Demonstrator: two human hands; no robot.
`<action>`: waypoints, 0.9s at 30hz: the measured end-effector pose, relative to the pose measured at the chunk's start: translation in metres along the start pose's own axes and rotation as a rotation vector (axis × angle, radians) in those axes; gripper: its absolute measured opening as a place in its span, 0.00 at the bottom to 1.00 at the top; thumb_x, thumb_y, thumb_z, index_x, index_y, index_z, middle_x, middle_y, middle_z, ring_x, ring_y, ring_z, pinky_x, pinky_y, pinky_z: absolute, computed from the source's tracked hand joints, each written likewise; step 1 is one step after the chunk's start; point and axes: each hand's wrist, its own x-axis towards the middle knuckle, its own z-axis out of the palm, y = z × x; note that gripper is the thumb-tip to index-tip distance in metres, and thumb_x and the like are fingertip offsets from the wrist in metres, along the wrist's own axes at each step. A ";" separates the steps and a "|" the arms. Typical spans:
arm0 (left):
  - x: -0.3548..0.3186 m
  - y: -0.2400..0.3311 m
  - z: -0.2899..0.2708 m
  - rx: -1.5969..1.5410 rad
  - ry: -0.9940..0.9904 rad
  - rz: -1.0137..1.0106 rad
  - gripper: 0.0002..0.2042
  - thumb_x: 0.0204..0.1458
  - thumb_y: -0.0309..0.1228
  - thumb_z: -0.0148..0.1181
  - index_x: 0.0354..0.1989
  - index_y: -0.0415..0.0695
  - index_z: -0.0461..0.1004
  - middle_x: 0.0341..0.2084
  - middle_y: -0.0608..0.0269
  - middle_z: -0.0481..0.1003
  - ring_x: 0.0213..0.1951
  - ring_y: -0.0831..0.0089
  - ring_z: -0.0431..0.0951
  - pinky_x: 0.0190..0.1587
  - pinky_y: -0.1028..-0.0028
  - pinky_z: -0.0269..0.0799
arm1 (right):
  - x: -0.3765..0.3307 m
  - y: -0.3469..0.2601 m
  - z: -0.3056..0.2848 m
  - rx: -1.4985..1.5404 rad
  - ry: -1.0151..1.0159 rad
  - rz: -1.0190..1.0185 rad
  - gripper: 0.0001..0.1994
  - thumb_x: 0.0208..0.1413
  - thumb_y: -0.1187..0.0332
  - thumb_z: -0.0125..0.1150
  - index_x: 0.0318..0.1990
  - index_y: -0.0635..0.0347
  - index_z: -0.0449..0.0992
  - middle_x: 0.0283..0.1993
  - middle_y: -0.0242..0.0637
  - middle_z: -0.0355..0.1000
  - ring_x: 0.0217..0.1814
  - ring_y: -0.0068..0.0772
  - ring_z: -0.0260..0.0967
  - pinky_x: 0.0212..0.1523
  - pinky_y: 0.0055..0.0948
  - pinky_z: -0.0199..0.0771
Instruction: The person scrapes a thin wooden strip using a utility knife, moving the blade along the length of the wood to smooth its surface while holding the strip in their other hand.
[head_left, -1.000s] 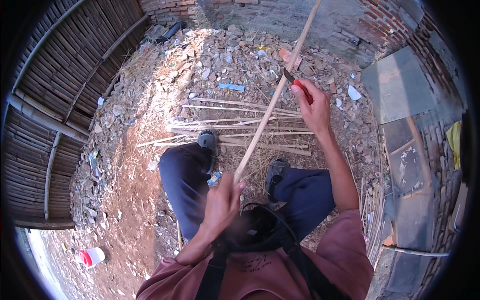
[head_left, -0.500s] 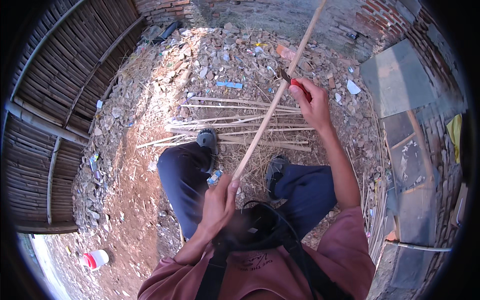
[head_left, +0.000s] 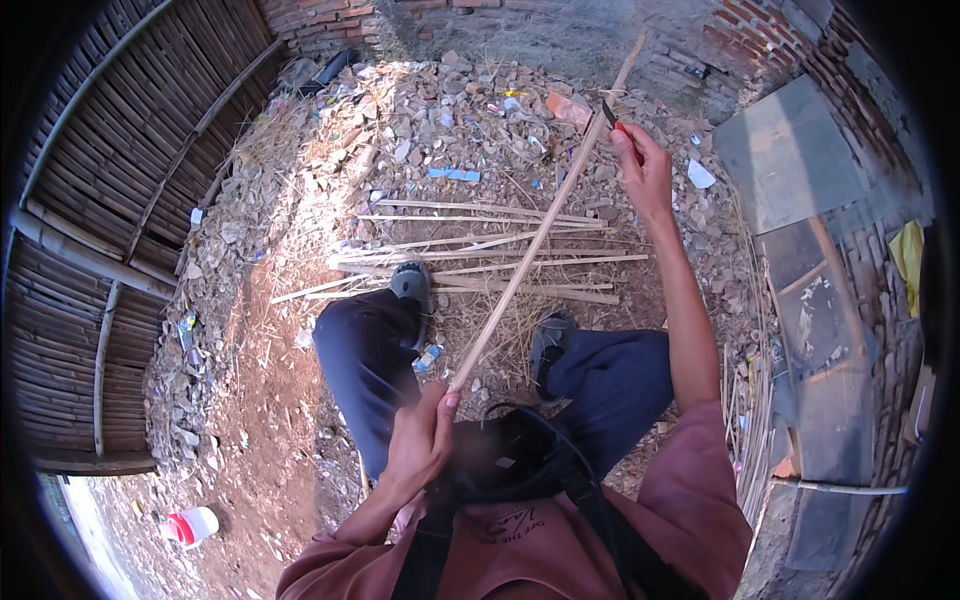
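My left hand [head_left: 420, 440] grips the near end of a long pale bamboo strip [head_left: 530, 245] that slants up and to the right. My right hand [head_left: 645, 170] is stretched out along the strip's far part and holds a small knife with a red handle [head_left: 612, 120], its blade against the strip. Several more cut bamboo strips [head_left: 470, 265] lie flat on the ground in front of my shoes [head_left: 410, 285]. My legs in dark blue trousers [head_left: 370, 370] are bent below them.
Rubble and stone chips [head_left: 400, 130] cover the ground ahead. A slatted bamboo wall [head_left: 110, 200] runs along the left, a brick wall [head_left: 330, 15] at the back. Grey slabs [head_left: 790, 160] lie on the right. A white and red container [head_left: 190, 525] stands lower left.
My right hand with the knife has slid farther up and out along the strip. My left hand has stayed at the near end, shifting slightly lower.
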 end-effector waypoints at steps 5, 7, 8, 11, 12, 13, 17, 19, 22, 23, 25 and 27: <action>-0.019 -0.010 -0.012 0.053 -0.062 -0.022 0.18 0.75 0.40 0.47 0.38 0.37 0.72 0.15 0.47 0.67 0.20 0.46 0.73 0.27 0.55 0.65 | 0.024 0.059 -0.031 -0.093 0.129 0.121 0.18 0.72 0.57 0.62 0.55 0.64 0.82 0.41 0.35 0.84 0.38 0.19 0.74 0.41 0.24 0.73; -0.024 -0.010 -0.015 0.077 -0.087 -0.095 0.18 0.75 0.40 0.48 0.37 0.38 0.72 0.16 0.46 0.68 0.20 0.44 0.72 0.27 0.55 0.65 | 0.021 0.065 -0.028 -0.188 0.089 0.149 0.22 0.72 0.52 0.61 0.55 0.64 0.83 0.42 0.37 0.84 0.37 0.23 0.76 0.41 0.28 0.74; -0.030 -0.013 -0.017 0.081 -0.087 -0.096 0.18 0.75 0.40 0.48 0.37 0.38 0.72 0.16 0.46 0.68 0.20 0.44 0.72 0.27 0.55 0.65 | 0.026 0.078 -0.028 -0.185 0.169 0.177 0.23 0.73 0.49 0.59 0.53 0.64 0.84 0.41 0.36 0.84 0.36 0.25 0.75 0.41 0.29 0.75; -0.044 -0.025 -0.024 0.075 -0.119 -0.119 0.18 0.75 0.40 0.48 0.37 0.38 0.73 0.16 0.45 0.68 0.20 0.43 0.72 0.27 0.55 0.65 | 0.037 0.129 -0.068 -0.152 0.305 0.211 0.26 0.73 0.46 0.55 0.48 0.64 0.85 0.36 0.34 0.83 0.32 0.27 0.74 0.40 0.30 0.74; -0.045 -0.023 -0.026 0.061 -0.119 -0.098 0.18 0.75 0.41 0.48 0.37 0.38 0.73 0.16 0.45 0.68 0.20 0.42 0.72 0.27 0.55 0.65 | 0.039 0.147 -0.089 -0.100 0.312 0.307 0.26 0.71 0.45 0.57 0.47 0.63 0.86 0.34 0.34 0.81 0.31 0.26 0.73 0.37 0.31 0.74; -0.046 -0.022 -0.028 0.049 -0.121 -0.084 0.19 0.75 0.41 0.49 0.37 0.39 0.73 0.16 0.44 0.68 0.21 0.42 0.71 0.27 0.55 0.65 | 0.036 0.157 -0.100 -0.073 0.314 0.359 0.26 0.71 0.44 0.59 0.46 0.63 0.86 0.33 0.34 0.81 0.30 0.26 0.72 0.35 0.32 0.73; -0.037 -0.029 -0.033 0.034 0.012 -0.129 0.15 0.71 0.37 0.57 0.36 0.38 0.73 0.15 0.45 0.70 0.19 0.46 0.74 0.26 0.56 0.67 | 0.015 0.162 -0.097 -0.354 -0.425 0.778 0.23 0.64 0.44 0.66 0.45 0.57 0.85 0.23 0.26 0.68 0.16 0.19 0.56 0.17 0.28 0.54; -0.027 -0.027 -0.032 0.053 0.071 -0.118 0.14 0.70 0.34 0.59 0.34 0.37 0.72 0.15 0.46 0.70 0.17 0.50 0.72 0.25 0.58 0.66 | 0.006 0.143 -0.081 -0.574 -0.698 0.855 0.23 0.62 0.43 0.69 0.45 0.56 0.85 0.23 0.25 0.67 0.16 0.19 0.56 0.18 0.28 0.55; -0.008 -0.017 -0.030 0.065 0.128 -0.101 0.13 0.69 0.33 0.60 0.33 0.36 0.72 0.15 0.46 0.70 0.17 0.53 0.72 0.26 0.59 0.67 | -0.007 0.155 -0.079 -0.526 -0.923 0.849 0.24 0.63 0.43 0.68 0.45 0.57 0.85 0.26 0.28 0.71 0.17 0.21 0.59 0.18 0.29 0.58; -0.001 -0.014 -0.028 0.059 0.118 -0.091 0.13 0.69 0.33 0.60 0.33 0.36 0.72 0.15 0.46 0.70 0.17 0.53 0.72 0.26 0.59 0.67 | -0.009 0.163 -0.083 -0.462 -0.798 0.639 0.24 0.64 0.42 0.67 0.47 0.57 0.85 0.28 0.28 0.72 0.18 0.21 0.59 0.19 0.30 0.59; 0.012 -0.006 -0.024 0.071 0.109 -0.045 0.14 0.68 0.33 0.61 0.33 0.36 0.71 0.17 0.47 0.71 0.19 0.54 0.73 0.27 0.61 0.68 | -0.010 0.172 -0.092 -0.402 -0.668 0.434 0.25 0.65 0.42 0.66 0.49 0.57 0.85 0.30 0.28 0.74 0.19 0.21 0.60 0.19 0.30 0.60; 0.016 -0.011 -0.020 0.053 0.112 -0.051 0.14 0.68 0.33 0.62 0.33 0.36 0.72 0.18 0.47 0.72 0.20 0.54 0.75 0.28 0.61 0.70 | -0.005 0.142 -0.067 -0.216 -0.452 0.331 0.26 0.69 0.43 0.62 0.55 0.58 0.82 0.32 0.28 0.73 0.18 0.17 0.56 0.19 0.26 0.56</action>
